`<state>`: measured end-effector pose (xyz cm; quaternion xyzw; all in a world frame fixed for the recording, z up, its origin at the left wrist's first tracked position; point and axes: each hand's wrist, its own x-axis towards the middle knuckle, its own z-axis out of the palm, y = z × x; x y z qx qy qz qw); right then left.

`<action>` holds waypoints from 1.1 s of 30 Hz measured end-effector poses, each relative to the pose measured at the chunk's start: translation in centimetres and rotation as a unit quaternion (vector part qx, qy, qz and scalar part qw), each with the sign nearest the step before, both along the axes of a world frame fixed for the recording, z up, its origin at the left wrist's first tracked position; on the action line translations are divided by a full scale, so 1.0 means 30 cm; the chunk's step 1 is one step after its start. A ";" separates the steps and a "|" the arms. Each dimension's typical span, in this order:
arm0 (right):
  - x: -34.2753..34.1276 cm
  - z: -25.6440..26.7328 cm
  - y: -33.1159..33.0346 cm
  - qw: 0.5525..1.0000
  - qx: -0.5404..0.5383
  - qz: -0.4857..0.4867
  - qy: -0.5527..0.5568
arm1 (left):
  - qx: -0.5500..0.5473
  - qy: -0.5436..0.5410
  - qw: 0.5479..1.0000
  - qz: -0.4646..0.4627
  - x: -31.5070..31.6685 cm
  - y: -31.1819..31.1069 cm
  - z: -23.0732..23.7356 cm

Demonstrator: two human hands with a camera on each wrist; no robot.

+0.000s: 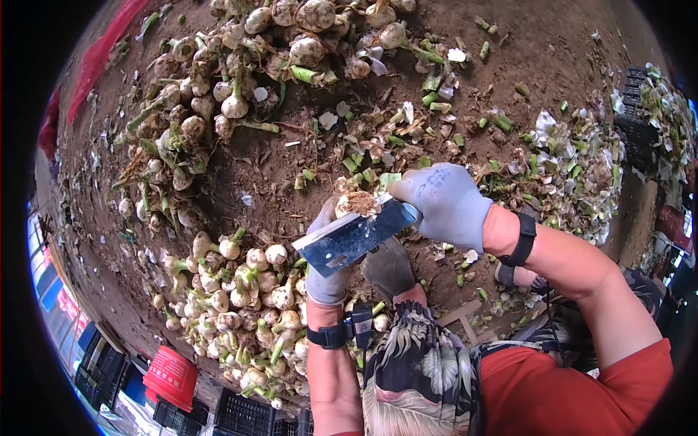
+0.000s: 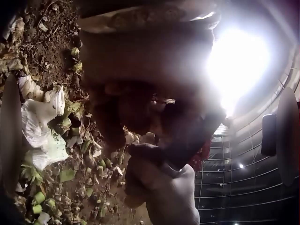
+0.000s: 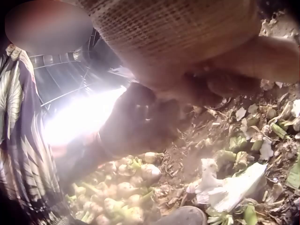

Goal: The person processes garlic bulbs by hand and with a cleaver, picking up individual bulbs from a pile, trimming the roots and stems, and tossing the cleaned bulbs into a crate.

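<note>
In the head view my left hand (image 1: 327, 285), in a pale glove, holds a garlic bulb (image 1: 356, 204) with its brown, rooty side showing. My gloved right hand (image 1: 447, 203) grips a cleaver by its blue handle (image 1: 411, 213). The broad, dirt-smeared cleaver blade (image 1: 356, 236) crosses in front of the left hand and hides part of it, its upper edge close below the bulb. A piece of green stem (image 1: 390, 179) shows beside the right fingers. Both wrist views are dark and glary around the hands.
Dirty garlic bulbs with stems (image 1: 193, 127) lie heaped at upper left. Cleaner bulbs (image 1: 247, 305) are piled at lower left, near a shoe (image 1: 389, 267). Skins and cut stems (image 1: 574, 167) cover the ground at right. A red bucket (image 1: 171, 378) and black crates (image 1: 243, 416) stand at lower left.
</note>
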<state>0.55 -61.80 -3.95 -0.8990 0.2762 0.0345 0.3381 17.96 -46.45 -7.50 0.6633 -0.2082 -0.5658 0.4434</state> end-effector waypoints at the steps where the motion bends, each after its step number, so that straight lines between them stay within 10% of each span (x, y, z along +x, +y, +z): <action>1: -0.006 -0.001 0.004 1.000 0.008 0.003 0.005 | 0.017 0.011 1.000 -0.006 -0.006 -0.005 0.013; 5: -0.014 -0.060 -0.078 0.945 0.099 -0.068 0.304 | -0.052 0.130 0.990 -0.025 -0.030 -0.015 0.135; 6: -0.072 -0.108 -0.074 0.946 0.107 -0.117 0.284 | -0.042 0.018 0.990 -0.130 -0.015 0.023 0.116; 11: -0.097 -0.133 0.009 0.959 0.182 -0.195 0.095 | -0.074 -0.104 0.988 -0.085 -0.093 -0.047 0.079; 17: 0.044 -0.027 -0.006 0.977 0.154 -0.023 0.149 | -0.178 -0.475 0.817 -0.276 -0.061 -0.036 0.076; 19: -0.013 -0.098 -0.026 0.978 0.111 0.001 0.174 | -0.199 -0.547 0.793 -0.180 -0.056 -0.001 0.129; 22: -0.205 -0.188 -0.033 0.959 0.115 -0.133 0.222 | 0.022 -0.596 0.803 -0.005 0.105 0.296 0.130; 25: -0.300 -0.157 -0.072 0.948 0.091 -0.243 0.186 | 0.443 -0.669 0.578 -0.148 0.320 0.541 0.304; 27: -0.337 -0.209 -0.073 0.941 0.101 -0.299 0.125 | 0.504 -0.680 0.521 -0.114 0.382 0.590 0.336; 29: -0.305 -0.222 -0.077 0.949 0.090 -0.278 0.121 | 0.389 -0.718 0.568 -0.107 0.395 0.485 0.291; 32: -0.198 -0.211 -0.076 0.953 0.133 -0.264 0.070 | 0.183 -0.385 0.897 0.118 0.359 0.070 0.101; 33: -0.177 -0.213 -0.073 0.953 0.140 -0.265 0.054 | 0.178 -0.383 0.903 0.086 0.369 -0.076 0.019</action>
